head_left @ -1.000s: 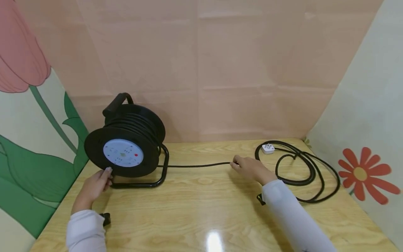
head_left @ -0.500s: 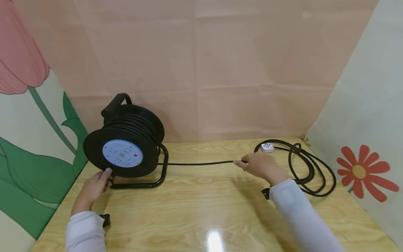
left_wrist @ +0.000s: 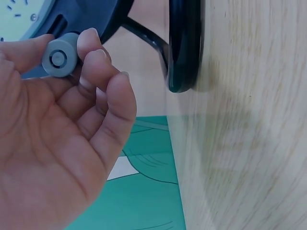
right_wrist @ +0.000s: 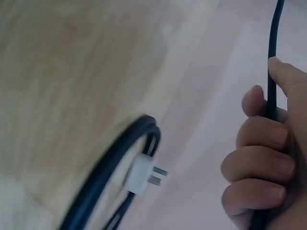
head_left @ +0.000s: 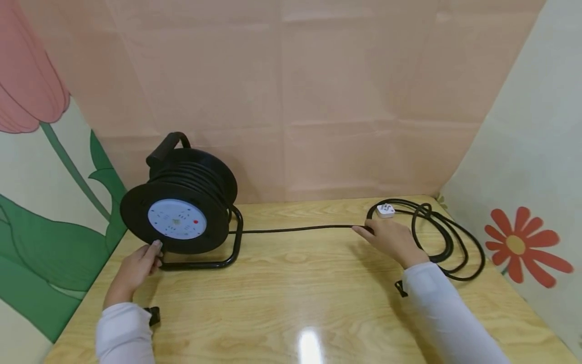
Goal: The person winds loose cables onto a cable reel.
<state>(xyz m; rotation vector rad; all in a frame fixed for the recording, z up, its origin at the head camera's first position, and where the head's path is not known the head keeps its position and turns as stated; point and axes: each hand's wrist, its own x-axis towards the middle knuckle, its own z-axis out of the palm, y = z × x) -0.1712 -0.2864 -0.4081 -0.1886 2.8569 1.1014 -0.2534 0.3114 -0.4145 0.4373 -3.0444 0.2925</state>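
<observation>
So the cable reel (head_left: 179, 212) sat on the left side of the wooden worktop (head_left: 291, 303), standing upright in its black tube frame (head_left: 234, 242), with the pale round socket plate (head_left: 176, 219) facing the camera and the carry handle (head_left: 164, 146) sticking up at the back. The left hand (head_left: 136, 268) was down at the lower edge of the drum, and the left wrist view showed it pretty clearly: thumb and curled fingers (left_wrist: 98, 72) were pinching the little grey crank knob (left_wrist: 60, 56) on the reel's face. From the bottom of the reel a black cable (head_left: 295, 230) ran in a straight line across the worktop to the right hand (head_left: 391, 240), which sat well apart from the reel. In the right wrist view the fingers (right_wrist: 261, 139) were curled round the cable (right_wrist: 272, 72), so it was gripping it, not just resting on it. Past that hand the rest of the cable lay in loose overlapping loops (head_left: 447, 242) near the far right corner, and the white plug (head_left: 385, 210) lay flat on the worktop just behind the hand, at the near end of the loops. Both sleeves were white. The walls had a tulip on the left and a red flower (head_left: 518, 245) on the right.
</observation>
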